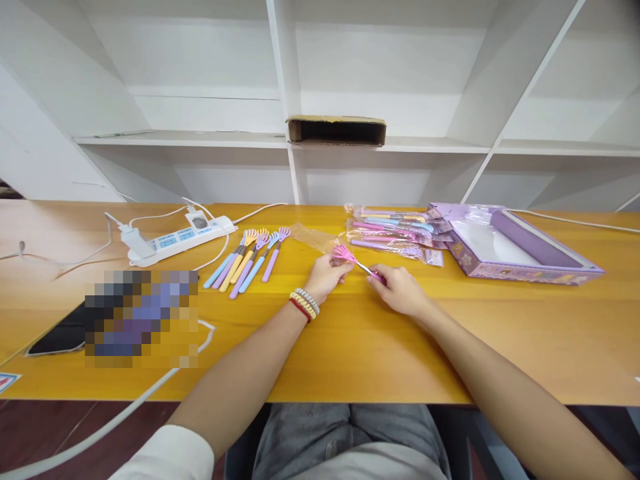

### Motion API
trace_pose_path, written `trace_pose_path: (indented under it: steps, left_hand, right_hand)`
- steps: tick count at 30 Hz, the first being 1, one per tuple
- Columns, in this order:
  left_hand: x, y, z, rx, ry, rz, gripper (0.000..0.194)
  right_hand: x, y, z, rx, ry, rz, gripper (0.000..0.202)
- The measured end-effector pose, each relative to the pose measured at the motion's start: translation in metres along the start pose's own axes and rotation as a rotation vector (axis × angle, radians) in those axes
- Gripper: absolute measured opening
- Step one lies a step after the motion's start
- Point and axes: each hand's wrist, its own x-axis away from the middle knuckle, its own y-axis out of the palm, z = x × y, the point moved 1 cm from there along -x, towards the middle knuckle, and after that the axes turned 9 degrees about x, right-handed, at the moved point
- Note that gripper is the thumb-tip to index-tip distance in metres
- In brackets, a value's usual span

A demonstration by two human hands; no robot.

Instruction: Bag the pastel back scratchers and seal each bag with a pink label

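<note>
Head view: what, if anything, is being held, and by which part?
A pink clawed tool: the right hand grips its handle; the left hand is at the claw, grip unclear.

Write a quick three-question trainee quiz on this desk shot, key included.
1. Which colour is the head of the scratcher in the right hand?
A. Blue
B. Pink
C. Yellow

2. True or false: the purple box lies to the right of the wrapped scratchers.

3. Fill in: the bracelets are on the person's ____ wrist.

Key: 1. B; 2. True; 3. left
</note>
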Motion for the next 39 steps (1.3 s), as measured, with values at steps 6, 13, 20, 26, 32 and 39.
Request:
trace_pose_path:
  steps: [6,13,20,26,32,39]
  left_hand:
    - [-0.002,-0.001,-0.002,-0.029,0.029,0.062,0.014]
    - [0.000,0.001,-0.001,-0.137,0.048,0.166,0.023]
    - [0.001,0.003,-0.001,-0.134,0.079,0.036,0.020]
    - [0.005,0.007,0.002,-0.001,0.032,-0.012,0.049]
    - [0.003,0.004,0.006,0.102,0.003,-0.042,0.043]
    - [-0.009,-0.010,0.010,0.431,-0.151,0.056,0.043]
  right_hand:
    - [0.002,-0.003,-0.005,0.043,-0.006,0.000,0.022]
    - [0.002,-0.001,-0.009,0.060,-0.082,-0.036,0.024]
    - [0.001,0.002,-0.005,0.048,-0.018,0.023,0.022]
    - [0.001,-0.001,-0.006,0.047,0.035,0.027,0.022]
    - [0.001,-0.002,-0.005,0.036,0.039,0.017,0.021]
    - [0.001,-0.005,-0.004,0.021,0.006,-0.011,0.021]
